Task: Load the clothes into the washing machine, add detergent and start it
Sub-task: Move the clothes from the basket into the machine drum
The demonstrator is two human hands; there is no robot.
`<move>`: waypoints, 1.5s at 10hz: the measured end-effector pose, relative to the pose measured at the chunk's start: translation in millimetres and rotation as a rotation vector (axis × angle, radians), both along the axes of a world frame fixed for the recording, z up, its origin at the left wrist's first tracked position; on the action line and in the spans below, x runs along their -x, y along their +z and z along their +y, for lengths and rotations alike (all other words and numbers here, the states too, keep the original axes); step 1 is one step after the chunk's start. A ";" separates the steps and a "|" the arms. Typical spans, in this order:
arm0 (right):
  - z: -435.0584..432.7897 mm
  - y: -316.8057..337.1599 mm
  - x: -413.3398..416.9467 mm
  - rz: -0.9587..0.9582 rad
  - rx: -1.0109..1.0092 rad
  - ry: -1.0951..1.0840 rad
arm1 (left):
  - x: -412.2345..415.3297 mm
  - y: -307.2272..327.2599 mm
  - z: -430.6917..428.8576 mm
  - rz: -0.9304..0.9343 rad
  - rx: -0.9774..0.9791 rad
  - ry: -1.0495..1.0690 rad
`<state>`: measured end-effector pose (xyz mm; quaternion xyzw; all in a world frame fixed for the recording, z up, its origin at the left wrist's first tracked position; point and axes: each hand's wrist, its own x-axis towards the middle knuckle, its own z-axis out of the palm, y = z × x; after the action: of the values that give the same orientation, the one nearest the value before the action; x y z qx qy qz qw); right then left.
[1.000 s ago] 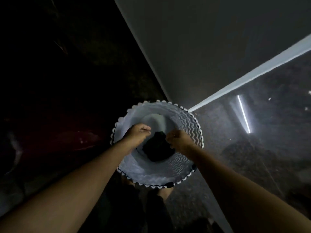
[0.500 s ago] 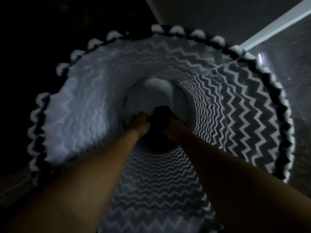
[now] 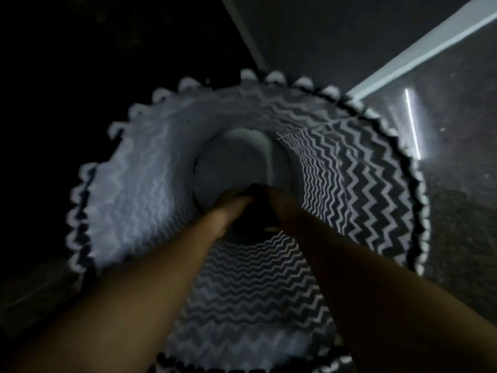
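Garment (image 3: 251, 222) gripped by left hand (image 3: 234, 207), right hand (image 3: 281, 207) inside zigzag basket (image 3: 363, 184)

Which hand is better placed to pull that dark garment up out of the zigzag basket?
Left, narrowly. The left hand sits over the top of the dark garment at the bottom of the basket; the right hand seems to touch its side. Both grips are too dim to confirm.

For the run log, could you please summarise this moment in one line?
left hand, right hand: deep in black-and-white zigzag fabric basket | both at dark garment on its bottom | grip: blurred, unclear
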<state>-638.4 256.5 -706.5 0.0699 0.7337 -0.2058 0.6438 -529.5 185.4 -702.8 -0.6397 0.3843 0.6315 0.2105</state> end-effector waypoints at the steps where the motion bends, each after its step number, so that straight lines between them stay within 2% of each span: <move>1: -8.8 61.6 5.0 -0.018 0.129 -0.088 | 2.3 63.7 -9.5 0.115 -0.015 0.103; 2: -13.9 129.7 9.6 0.039 0.075 -0.168 | 1.7 128.2 -18.5 0.175 0.089 0.136; 4: 0.7 285.3 25.6 0.191 0.203 -0.051 | 15.3 304.7 -35.2 0.335 0.243 0.164; 5: 7.2 366.4 27.9 0.273 0.323 0.076 | 15.2 396.2 -31.3 0.415 0.286 0.141; 7: 21.3 502.4 26.0 0.575 0.541 0.382 | 5.2 552.6 -17.9 0.631 0.361 0.070; 8: 19.0 558.2 25.6 0.622 0.666 0.410 | -7.3 614.9 -20.9 0.718 0.427 0.023; 9: 2.1 619.1 23.6 0.502 0.794 0.375 | -25.2 670.9 -31.6 0.797 0.509 0.028; 10: -23.4 682.3 15.0 0.472 0.920 0.271 | -57.4 719.6 -51.4 0.853 0.635 0.032; 11: -55.5 744.3 -4.1 0.488 1.054 0.113 | -96.6 762.2 -74.9 0.837 0.792 -0.007; 12: -93.8 799.5 -39.1 0.513 1.206 0.074 | -135.2 803.1 -97.3 0.839 0.954 0.053; 13: -129.2 848.0 -91.3 0.500 1.344 0.146 | -182.1 847.8 -122.9 0.889 1.114 0.200; 14: -157.0 875.9 -139.0 0.507 1.423 0.463 | -230.1 892.0 -149.5 0.984 1.233 0.377; 15: -193.2 875.5 -192.0 0.578 1.324 0.749 | -285.9 919.9 -176.4 1.040 1.272 0.423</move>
<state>-446.4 63.3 169.0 -0.6311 0.5720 -0.3779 0.3629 -243.6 9.0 217.1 -0.3228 0.5865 0.5350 -0.5154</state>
